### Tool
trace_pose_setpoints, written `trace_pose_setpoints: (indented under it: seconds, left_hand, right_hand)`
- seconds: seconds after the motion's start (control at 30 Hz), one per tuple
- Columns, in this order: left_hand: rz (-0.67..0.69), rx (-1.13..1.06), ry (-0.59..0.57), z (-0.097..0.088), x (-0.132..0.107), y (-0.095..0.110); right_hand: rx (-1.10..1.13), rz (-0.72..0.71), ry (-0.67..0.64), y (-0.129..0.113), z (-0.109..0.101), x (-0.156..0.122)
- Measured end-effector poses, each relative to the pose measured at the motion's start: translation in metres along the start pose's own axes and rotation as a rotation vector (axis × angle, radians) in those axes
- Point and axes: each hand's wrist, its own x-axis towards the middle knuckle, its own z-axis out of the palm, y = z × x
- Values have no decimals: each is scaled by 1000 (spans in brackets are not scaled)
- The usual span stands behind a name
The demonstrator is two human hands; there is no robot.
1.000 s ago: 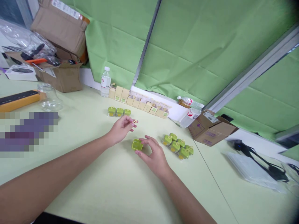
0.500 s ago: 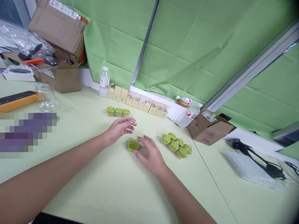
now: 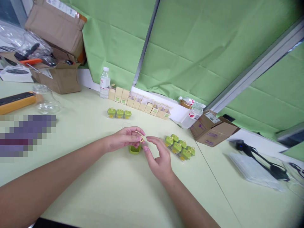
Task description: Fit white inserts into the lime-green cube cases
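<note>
Green sheeting (image 3: 190, 47) fills the back of the head view, above a pale bench (image 3: 114, 190) whose near edge shows at the lower left of the frame. At centre, the left hand (image 3: 124, 139) pinches a small yellow ring (image 3: 142, 138) between thumb and fingers, and it has come down and rightward since a moment ago. The right hand (image 3: 161, 158) has let go of the hollow green piece (image 3: 134, 150) and is raised, thumb and forefinger parted, seemingly holding nothing. So the ring is now just beside the right fingertips, placed, I judge, for both hands to work on it. The green piece sits on the bench, hollow side up, partly covered by the left hand. Room to move lies towards lower centre, between the forearms; just right of the right hand, green-lidded containers (image 3: 177, 148) limit sideways travel, with three more (image 3: 120, 113) beyond the left hand.
</note>
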Motion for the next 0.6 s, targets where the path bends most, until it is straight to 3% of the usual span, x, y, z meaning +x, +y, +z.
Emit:
trace_pose_setpoints:
  seconds: [0.4, 0.6]
  left_hand:
    - [12, 61, -106, 9, 1, 4]
    - [-32, 141, -73, 9, 2, 4]
  right_hand:
    - [-34, -179, 3, -9, -2, 5]
    - [-66, -236, -62, -11, -6, 5]
